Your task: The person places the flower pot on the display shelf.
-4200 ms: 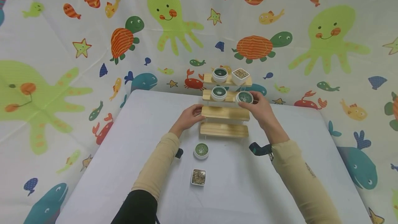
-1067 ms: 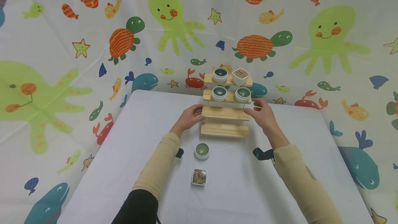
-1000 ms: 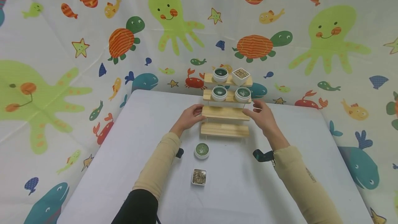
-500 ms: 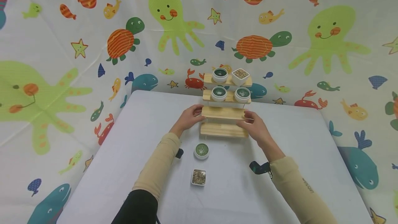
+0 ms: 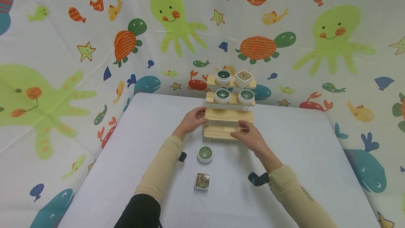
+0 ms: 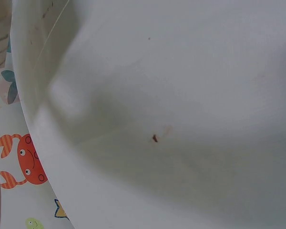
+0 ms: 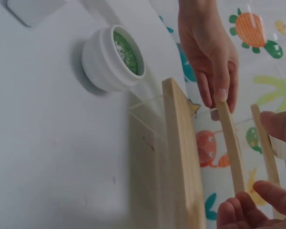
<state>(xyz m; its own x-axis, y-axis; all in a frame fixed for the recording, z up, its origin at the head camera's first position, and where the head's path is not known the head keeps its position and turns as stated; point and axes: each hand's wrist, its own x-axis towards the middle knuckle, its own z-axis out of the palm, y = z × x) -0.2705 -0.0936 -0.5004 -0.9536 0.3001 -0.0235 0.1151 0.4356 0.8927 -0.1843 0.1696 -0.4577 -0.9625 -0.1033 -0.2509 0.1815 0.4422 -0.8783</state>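
Observation:
A tiered wooden display rack [image 5: 229, 115] with clear supports stands on the white table. My left hand [image 5: 192, 120] holds the left end of its second-lowest board; the right wrist view shows thumb and fingers on that board's end [image 7: 227, 138]. Over the right part of the lowest board, my right hand [image 5: 251, 137] hovers with fingers loosely bent and nothing in it. One green-filled round white pot [image 5: 205, 154] sits on the table before the rack. Closer to me is a square white pot [image 5: 202, 181] of brownish bits. The left wrist view catches mostly tablecloth.
The top board bears a round dark-green-filled pot [image 5: 223, 76] and a square pot of pale bits [image 5: 244, 78]. Two round green-filled pots, left [image 5: 222, 95] and right [image 5: 246, 96], occupy the board below. A sea-animal curtain [image 5: 190, 10] hangs behind the table.
My right hand has let go of the right round pot on the second board from the top, then come down and toward me. My left hand has stayed at the rack.

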